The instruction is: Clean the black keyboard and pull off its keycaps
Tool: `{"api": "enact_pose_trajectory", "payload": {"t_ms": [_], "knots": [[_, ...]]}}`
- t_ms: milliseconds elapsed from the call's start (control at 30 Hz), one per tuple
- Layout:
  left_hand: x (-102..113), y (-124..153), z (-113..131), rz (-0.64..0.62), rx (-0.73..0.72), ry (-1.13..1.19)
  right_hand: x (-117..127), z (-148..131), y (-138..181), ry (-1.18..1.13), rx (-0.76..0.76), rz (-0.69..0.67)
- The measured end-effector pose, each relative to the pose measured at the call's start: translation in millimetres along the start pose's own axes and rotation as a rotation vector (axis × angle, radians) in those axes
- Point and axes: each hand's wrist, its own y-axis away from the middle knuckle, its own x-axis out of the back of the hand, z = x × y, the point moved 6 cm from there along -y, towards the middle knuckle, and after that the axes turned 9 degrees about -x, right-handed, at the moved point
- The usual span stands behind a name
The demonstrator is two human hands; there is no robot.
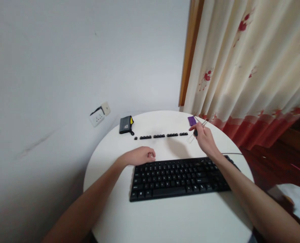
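My left hand [141, 155] rests on the table at the back left edge of the black keyboard [168, 179]. Its fingers curve loosely, with a gap between thumb and forefinger and nothing visible in it. Over the table beyond the keyboard's right part, my right hand [204, 136] is closed on a keycap puller [195, 133] with a dark grip and thin wire ends. Black keycaps lie in a row behind the keyboard: a single keycap [136, 138] at the left, then small groups, the rightmost group [183, 134] near the puller's wire loops.
A dark grey pouch [126, 125] with a yellow item showing stands at the back left of the round white table [165, 219]. A purple packet [191, 121] lies beyond my right hand. A wall is behind; a floral curtain [230, 67] hangs at the right. The keyboard's cable [232, 154] runs right.
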Motion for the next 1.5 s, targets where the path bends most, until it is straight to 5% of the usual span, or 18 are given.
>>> {"api": "enact_pose_trajectory", "payload": {"t_ms": [267,467,667,900,1167,1500], "knots": [[13,26,-29,-0.273,0.132,0.153,-21,4,21,-0.011,-0.096,-0.147],[9,31,-44,-0.343,0.256,0.24,-39,2,34,-0.097,-0.159,-0.272],[-11,18,-35,-0.36,0.227,0.35,-45,-6,46,-0.143,-0.215,-0.351],[-25,5,-18,-0.347,0.101,0.383,-84,-23,87,-0.288,-0.227,-0.629],[-22,9,-18,-0.359,0.063,0.418,-125,-49,117,-0.187,-0.135,-0.815],[-20,6,-18,-0.327,0.012,0.413,-132,-87,114,0.16,0.183,-0.839]]}}
